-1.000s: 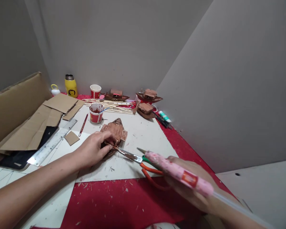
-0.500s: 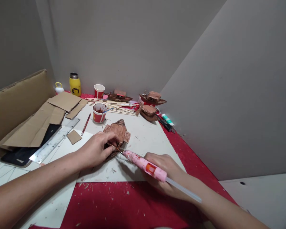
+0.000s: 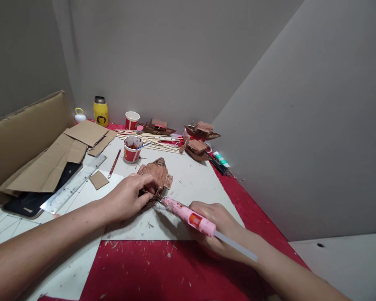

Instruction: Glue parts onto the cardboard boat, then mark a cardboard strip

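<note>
Left hand [image 3: 128,194] pinches the model boat [image 3: 158,177] at its near end, right hand [image 3: 227,223] grips a pink glue gun [image 3: 183,212] there. Roof [image 3: 152,170] looks done, near-end gluing seems unfinished imo.

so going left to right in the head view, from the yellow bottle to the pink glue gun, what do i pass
yellow bottle → slim red pen-shaped tool → stained red and white cup → brown model boat at the left hand → pink glue gun in the right hand
</note>
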`<state>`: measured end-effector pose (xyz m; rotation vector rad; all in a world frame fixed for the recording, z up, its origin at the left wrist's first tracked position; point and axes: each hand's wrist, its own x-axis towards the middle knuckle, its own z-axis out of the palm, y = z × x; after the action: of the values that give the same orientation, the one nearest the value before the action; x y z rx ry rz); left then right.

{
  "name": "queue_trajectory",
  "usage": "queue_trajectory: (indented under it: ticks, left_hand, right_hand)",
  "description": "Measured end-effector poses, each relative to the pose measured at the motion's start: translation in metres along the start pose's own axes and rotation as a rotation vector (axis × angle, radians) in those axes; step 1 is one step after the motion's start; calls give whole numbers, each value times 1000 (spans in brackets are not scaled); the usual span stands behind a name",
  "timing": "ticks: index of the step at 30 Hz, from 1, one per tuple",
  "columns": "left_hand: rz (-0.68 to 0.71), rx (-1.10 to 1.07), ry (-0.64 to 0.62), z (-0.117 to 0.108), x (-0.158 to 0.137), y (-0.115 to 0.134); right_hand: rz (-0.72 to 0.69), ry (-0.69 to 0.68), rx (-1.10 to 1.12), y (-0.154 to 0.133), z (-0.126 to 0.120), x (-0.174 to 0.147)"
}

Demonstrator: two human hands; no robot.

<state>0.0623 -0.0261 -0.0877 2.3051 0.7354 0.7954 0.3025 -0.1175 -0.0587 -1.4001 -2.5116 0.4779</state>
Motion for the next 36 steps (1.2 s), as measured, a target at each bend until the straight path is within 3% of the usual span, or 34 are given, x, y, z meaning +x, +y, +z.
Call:
queue_trajectory:
  ticks: [7,36]
  left_hand:
    - [2,-17,-4,0,0,-1]
    - [-28,-36,-16,0,0,-1]
  right_hand:
    - [-22,63,-22,-1,1,-1]
    - [6,60,-36,4,4,-3]
